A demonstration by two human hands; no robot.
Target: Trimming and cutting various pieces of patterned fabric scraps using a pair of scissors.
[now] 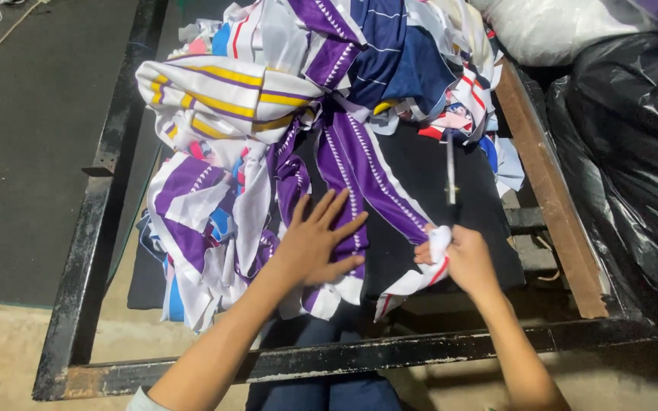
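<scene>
**Blade close to an open palm and loose cloth**

The left hand (315, 245) lay flat and released, fingers spread, pressing down a purple-and-white fabric strip (359, 179) on the dark table (413, 164). Just to the left of that hand, and beyond it, a heap of fabric pieces (222, 144) in purple, white, yellow and blue spilled over the black metal frame (89, 228).

To the right of the left hand, the right hand (462, 255) was clenched around a white-and-red cloth scrap (420, 275), and a thin pair of scissors (451, 169) rose from its grip, pointing away from the person. How firmly the tool was seated in that grip could not be told, since the scrap covered it.

Judged from this layout, the main risk was a slip: the blade stood near the spread fingers, and a sideways pull could have brought it against them or nicked the wrong part of the strip. The scrap bunched in the same grip could have loosened the hold on the tool. The heap also leaned toward the left hand and could have slid over the strip. Well right of the right hand sat black plastic bags (634, 167).
</scene>
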